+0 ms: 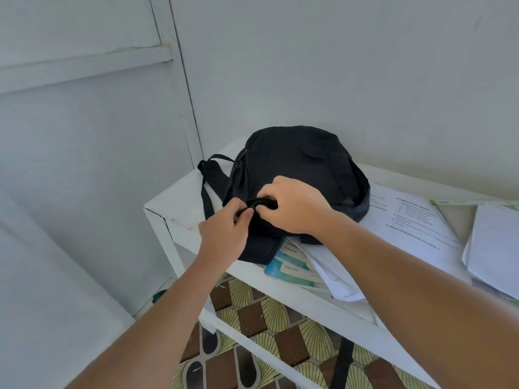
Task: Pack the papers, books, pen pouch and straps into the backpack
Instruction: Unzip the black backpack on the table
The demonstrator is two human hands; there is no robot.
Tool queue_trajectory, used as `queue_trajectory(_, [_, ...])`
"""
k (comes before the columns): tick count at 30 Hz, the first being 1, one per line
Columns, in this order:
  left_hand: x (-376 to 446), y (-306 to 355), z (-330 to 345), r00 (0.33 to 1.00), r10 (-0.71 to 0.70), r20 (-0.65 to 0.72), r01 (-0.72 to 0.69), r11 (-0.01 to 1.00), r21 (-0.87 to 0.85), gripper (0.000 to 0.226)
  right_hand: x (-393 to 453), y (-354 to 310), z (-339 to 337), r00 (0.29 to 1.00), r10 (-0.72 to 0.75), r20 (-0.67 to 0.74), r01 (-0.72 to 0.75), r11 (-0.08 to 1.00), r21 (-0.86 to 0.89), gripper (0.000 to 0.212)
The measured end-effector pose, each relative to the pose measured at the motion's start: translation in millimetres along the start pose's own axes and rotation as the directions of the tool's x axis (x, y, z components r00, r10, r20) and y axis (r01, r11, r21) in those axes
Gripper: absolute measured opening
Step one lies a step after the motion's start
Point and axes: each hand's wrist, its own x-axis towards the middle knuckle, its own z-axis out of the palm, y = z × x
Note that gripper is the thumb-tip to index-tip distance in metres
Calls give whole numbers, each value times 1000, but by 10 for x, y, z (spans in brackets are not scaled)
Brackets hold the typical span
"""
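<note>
A white wall (337, 66) and a panelled white door (84, 94) back a white table (179, 209) standing on a floor of brown and green patterned tiles (252, 313). On the table's left end sits a black backpack (295, 161), domed and lying front-up, its mouth not visible, so what it holds cannot be told. One shoulder strap (207, 189) trails off the bag's left side onto the tabletop; another black strap (341, 363) hangs below the table's front rail at lower right.

Loose printed papers (404, 220) lie spread across the table to the right of the bag, partly tucked under its edge, with a second white stack (494, 248) further right at the frame's border. Books with blue-green covers and white name labels (292, 265) rest under the bag's front corner, overhanging the table edge.

Both arms reach in from the bottom of the frame and meet at the bag's near face. The right hand (295, 206) lies knuckles-up on the fabric, fingers curled down around a short black tab or strap (262, 204) of the bag. The left hand (224, 234) comes up from below, thumb and forefinger pinching the same piece's left end; whether that is a zipper pull cannot be told.
</note>
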Motion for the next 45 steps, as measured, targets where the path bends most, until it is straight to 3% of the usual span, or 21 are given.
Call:
queue_trajectory(3, [24,-82,-49,1000,3,-3,-3,1000,-30,19,93,-85,55,992,-32,124,32,999,2,21])
queue_trajectory(6, [102,-309,-138,994,-100,-42,97,993,-70,19,129,-29,103,993,0,121,-5,999,36,4])
queue_trajectory(8, [177,-441,-165,990,-140,-31,137,987,-82,20,151,-31,108,992,15,126,-17,1000,18,10])
queue_trajectory(14, [328,-491,-164,1000,-12,21,13,998,-60,18,411,-293,170,992,-7,130,-1,998,63,31])
queue_trajectory(21, [689,-760,-23,999,-44,28,39,986,160,16,407,-287,312,971,45,233,-67,994,89,7])
queue_trajectory(25, [1092,-797,75,1000,7,1,-7,968,251,14,412,-264,279,967,53,250,-86,989,121,9])
queue_trajectory(30, [1652,-862,115,997,-38,66,14,943,331,18,394,-216,299,954,92,285,-148,972,182,13])
queue_trajectory(39, [2038,-842,133,980,-192,54,166,936,310,18,372,-162,430,933,133,334,-214,952,217,13])
queue_trajectory(40, [2005,-828,128,980,-187,70,155,935,317,18,363,-164,424,936,132,326,-211,952,220,12])
queue_trajectory(42, [1908,-753,89,987,-131,87,105,961,257,42,348,-162,373,945,139,296,-211,950,229,15])
queue_trajectory(43, [1827,-687,40,992,-57,110,38,985,169,47,342,-163,331,949,152,278,-223,944,245,20])
queue_trajectory(45, [1588,-524,-70,952,182,247,-189,982,1,34,316,-141,198,948,202,248,-271,918,290,33])
